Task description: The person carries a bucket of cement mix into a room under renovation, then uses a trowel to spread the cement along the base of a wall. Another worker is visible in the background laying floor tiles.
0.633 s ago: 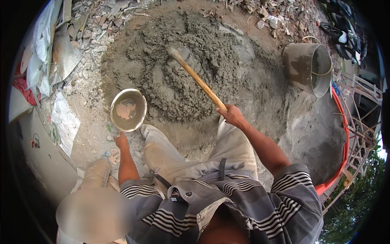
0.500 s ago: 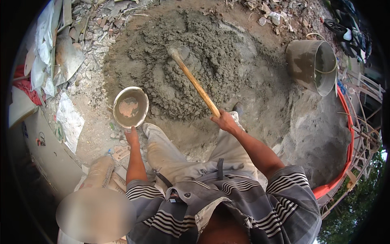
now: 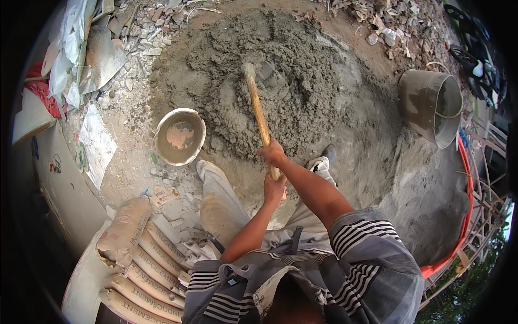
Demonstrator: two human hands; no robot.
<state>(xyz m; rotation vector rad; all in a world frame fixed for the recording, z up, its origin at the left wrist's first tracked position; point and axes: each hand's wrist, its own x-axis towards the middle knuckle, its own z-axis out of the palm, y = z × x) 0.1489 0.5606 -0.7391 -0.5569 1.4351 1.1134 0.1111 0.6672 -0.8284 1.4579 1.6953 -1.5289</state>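
Note:
Both my hands are wrapped round the wooden handle of a hoe (image 3: pixel 258 112). My right hand (image 3: pixel 274 154) grips it farther up, and my left hand (image 3: pixel 274 189) is closed near its lower end. The hoe's head is sunk partly into a heap of wet grey mortar (image 3: pixel 307 81), so most of its blade is hidden. Left of the heap, apart from my hands, a round basin (image 3: pixel 199 141) rests on the ground with a pale, bare patch at its bottom.
A large mortar-stained bucket (image 3: pixel 418 102) lies tilted at the right. Stacked cement bags (image 3: pixel 124 232) lie at the lower left. Rubble (image 3: pixel 143 51) and sheet scraps (image 3: pixel 102 62) edge the far left. An orange-red strip (image 3: pixel 468 189) borders grey powder at the right.
My left hand has let go of the basin's rim, moved right and taken hold of the hoe handle. The handle now stands more upright in view, with my right hand farther left.

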